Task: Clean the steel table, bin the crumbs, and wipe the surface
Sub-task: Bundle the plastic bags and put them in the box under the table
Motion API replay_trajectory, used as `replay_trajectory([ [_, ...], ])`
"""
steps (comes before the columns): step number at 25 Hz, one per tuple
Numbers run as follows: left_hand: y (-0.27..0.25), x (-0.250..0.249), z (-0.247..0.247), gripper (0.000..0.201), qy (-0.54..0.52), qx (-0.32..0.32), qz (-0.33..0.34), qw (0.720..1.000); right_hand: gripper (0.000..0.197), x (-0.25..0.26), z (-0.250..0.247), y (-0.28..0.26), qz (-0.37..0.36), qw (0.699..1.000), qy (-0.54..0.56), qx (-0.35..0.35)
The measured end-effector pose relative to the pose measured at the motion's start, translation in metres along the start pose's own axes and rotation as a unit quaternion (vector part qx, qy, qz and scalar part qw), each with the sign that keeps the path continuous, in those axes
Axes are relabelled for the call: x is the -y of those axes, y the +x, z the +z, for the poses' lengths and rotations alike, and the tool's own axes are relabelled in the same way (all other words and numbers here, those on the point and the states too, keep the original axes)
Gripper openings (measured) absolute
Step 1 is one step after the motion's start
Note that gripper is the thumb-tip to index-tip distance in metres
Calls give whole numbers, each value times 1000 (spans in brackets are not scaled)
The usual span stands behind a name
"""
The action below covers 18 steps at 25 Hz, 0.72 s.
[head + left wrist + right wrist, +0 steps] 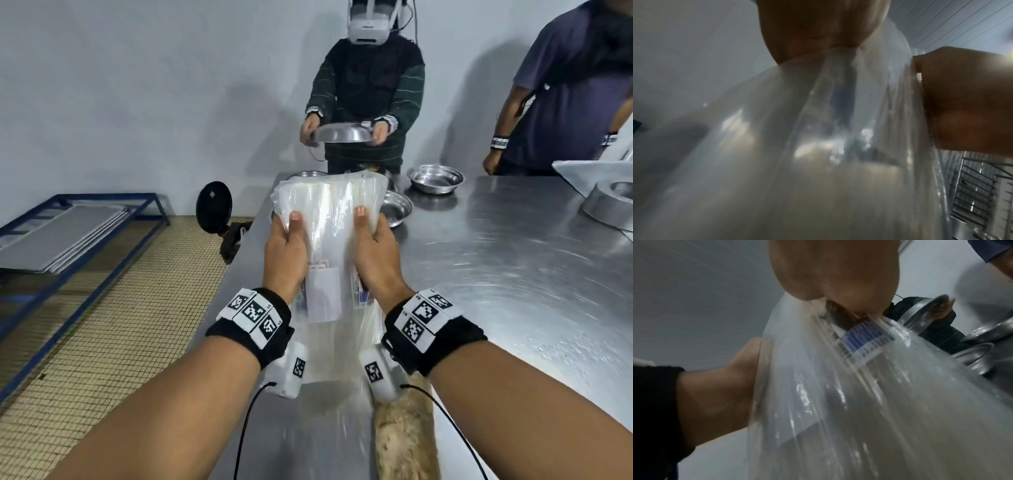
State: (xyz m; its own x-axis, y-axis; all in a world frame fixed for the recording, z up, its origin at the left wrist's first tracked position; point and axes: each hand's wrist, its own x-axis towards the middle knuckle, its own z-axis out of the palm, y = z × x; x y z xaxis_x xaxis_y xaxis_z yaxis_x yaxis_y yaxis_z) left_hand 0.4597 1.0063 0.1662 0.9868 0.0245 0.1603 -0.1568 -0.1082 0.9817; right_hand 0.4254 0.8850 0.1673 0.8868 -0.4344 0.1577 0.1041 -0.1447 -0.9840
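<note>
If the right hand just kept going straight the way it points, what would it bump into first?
Probably the nearest steel bowl on the steel table, just beyond the right hand. That hand grips a clear plastic bag, which would likely touch first. Depth is uncertain.

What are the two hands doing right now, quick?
Left hand: closed, holding the plastic bag.
Right hand: closed, holding the same bag.

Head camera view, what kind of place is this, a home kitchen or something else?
Probably a commercial kitchen or food-prep room, not a home. A long steel table fills the view, several steel bowls sit at its far end, and the walls are bare. Both hands hold a clear plastic bag.
</note>
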Motion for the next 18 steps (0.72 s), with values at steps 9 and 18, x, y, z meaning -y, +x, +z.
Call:
replay_trajectory([
  [9, -96, 25, -83, 36, -16, 44, -18, 999, 22, 15, 19, -138, 22, 1000, -10, -8],
  [18, -206, 56, -109, 75, 15, 10, -75, 997, 47, -9, -3, -237, 66, 993, -92, 38],
])
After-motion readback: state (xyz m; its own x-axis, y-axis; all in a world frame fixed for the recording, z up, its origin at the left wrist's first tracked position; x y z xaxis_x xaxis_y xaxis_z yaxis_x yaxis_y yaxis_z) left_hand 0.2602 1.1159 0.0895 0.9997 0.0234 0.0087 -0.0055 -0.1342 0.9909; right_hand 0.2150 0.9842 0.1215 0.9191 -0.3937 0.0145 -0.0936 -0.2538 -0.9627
